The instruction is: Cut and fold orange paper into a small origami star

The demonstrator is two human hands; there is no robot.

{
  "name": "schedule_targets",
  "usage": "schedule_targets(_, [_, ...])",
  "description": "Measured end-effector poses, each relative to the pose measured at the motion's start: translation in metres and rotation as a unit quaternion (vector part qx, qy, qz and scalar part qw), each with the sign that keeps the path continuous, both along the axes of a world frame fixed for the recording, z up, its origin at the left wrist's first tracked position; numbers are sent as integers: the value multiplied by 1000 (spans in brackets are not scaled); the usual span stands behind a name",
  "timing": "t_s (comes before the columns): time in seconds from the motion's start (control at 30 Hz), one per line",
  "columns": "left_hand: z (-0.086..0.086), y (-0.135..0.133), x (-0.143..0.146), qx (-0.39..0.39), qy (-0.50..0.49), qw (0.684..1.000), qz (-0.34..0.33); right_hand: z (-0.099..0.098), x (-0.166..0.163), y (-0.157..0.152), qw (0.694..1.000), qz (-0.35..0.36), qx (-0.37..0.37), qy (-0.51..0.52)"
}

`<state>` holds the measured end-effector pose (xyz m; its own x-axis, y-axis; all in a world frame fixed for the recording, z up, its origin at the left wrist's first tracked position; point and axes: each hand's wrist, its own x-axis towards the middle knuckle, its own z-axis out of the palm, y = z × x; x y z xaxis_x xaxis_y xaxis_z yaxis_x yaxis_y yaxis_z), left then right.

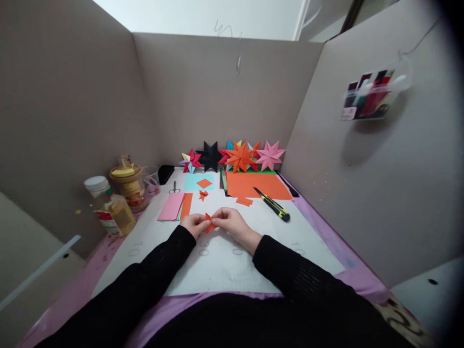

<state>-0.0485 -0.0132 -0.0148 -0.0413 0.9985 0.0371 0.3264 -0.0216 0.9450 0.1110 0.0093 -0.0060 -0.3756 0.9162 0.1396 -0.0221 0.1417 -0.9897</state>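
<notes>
Between my two hands is a small folded piece of orange paper (210,226), held just above the white sheet. My left hand (195,224) pinches its left side between thumb and fingers. From the right, my right hand (231,222) pinches the same paper, and its fingertips hide part of the folds. Just beyond the hands lies a small folded orange paper shape (203,195). To its left is a stack of coloured paper (172,207), pink on top, with orange strips (186,205) beside it. Small orange paper pieces (244,201) lie to the right.
A yellow-and-black box cutter (273,205) rests partly on orange sheets (259,186). Scissors (174,188) lie behind the pink stack, near a light blue sheet (192,180). Paper stars (240,157) stand along the back wall. A glue bottle (118,215) and jar (126,186) stand left.
</notes>
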Motion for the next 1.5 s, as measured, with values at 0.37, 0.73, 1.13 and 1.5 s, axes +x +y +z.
schedule_targets(0.37, [-5, 1, 7, 7, -151, 988, 14, -7, -4, 3, 998, -33, -10, 48])
schedule_targets(0.73, [-6, 1, 1, -17, -111, 994, -6, -8, -3, 3, 999, -46, 13, 6])
schedule_targets(1.13, [-2, 0, 5, 6, -147, 989, 9, -10, -6, 0, 995, -84, 55, -21])
schedule_targets(1.5, [-10, 3, 8, 23, -146, 987, 61, -8, -8, -1, 996, -78, 52, -12])
